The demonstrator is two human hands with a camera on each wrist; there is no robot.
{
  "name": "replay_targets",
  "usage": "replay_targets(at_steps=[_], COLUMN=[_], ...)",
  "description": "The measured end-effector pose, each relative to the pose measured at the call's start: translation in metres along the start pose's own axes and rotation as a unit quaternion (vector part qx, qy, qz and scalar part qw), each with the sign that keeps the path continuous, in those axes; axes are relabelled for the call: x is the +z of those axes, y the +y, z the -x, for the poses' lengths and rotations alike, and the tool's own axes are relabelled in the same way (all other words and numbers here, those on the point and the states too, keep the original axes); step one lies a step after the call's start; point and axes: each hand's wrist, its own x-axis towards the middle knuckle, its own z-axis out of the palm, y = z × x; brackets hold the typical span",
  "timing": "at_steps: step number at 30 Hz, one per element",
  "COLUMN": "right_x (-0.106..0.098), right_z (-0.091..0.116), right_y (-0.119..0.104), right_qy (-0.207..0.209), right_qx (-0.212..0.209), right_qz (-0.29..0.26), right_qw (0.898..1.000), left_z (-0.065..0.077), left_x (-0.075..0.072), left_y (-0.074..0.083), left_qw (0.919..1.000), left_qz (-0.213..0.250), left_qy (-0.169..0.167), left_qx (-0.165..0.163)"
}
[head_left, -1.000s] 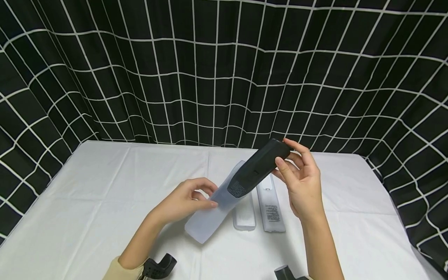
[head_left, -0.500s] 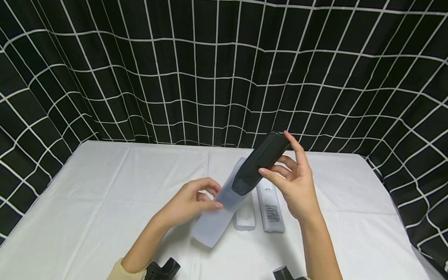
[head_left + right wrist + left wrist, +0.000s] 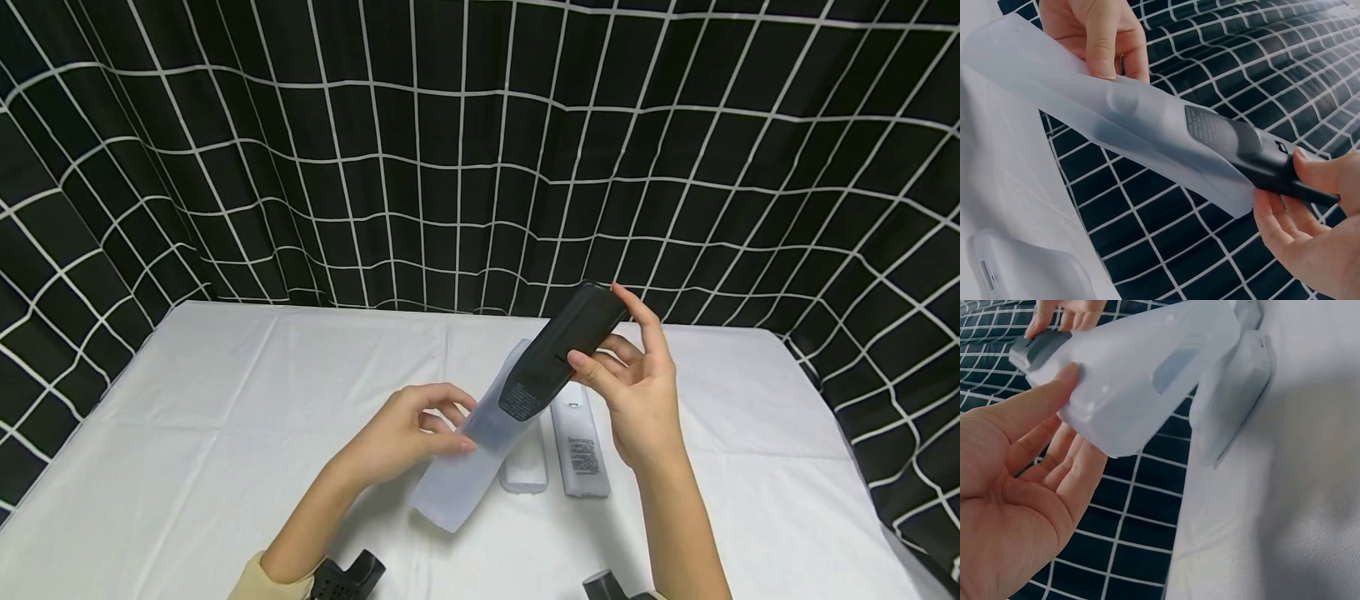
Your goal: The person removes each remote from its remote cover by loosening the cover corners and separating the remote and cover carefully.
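A black remote control (image 3: 558, 354) slants up to the right, its lower end inside a translucent pale sleeve (image 3: 452, 492). My left hand (image 3: 405, 432) pinches the sleeve near its middle, thumb on the near face and fingers behind. In the right wrist view, printed text shows on the end of the remote (image 3: 1260, 153), and the sleeve (image 3: 1041, 69) runs on well past it. My right hand (image 3: 647, 396) grips the remote's upper part, thumb on its back and index finger at the top end. Both are held up over the table.
Two whitish remotes lie on the white-covered table (image 3: 225, 467): one with a printed label (image 3: 583, 457), and another pale one (image 3: 525, 471), partly hidden by the raised sleeve. A black curtain with white grid lines (image 3: 465, 167) surrounds the table at the back and sides.
My left hand and the sleeve's lower end have shifted slightly right. My right thumb has slid from near the remote's top end to lower down its back, and the remote's top has risen a little.
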Motion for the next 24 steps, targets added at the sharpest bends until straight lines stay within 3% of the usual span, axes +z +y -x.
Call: replay_targets(at_steps=[24], right_x=[-0.0026], right_z=[0.0002], right_y=[-0.0047], right_qy=[0.031], right_qx=[-0.01], right_qz=[-0.024], right_qw=[0.999], left_z=[-0.0005], left_x=[-0.0021], left_y=[-0.0006], left_qw=[0.9997], left_qz=[0.022], left_qy=[-0.01], left_qx=[0.005])
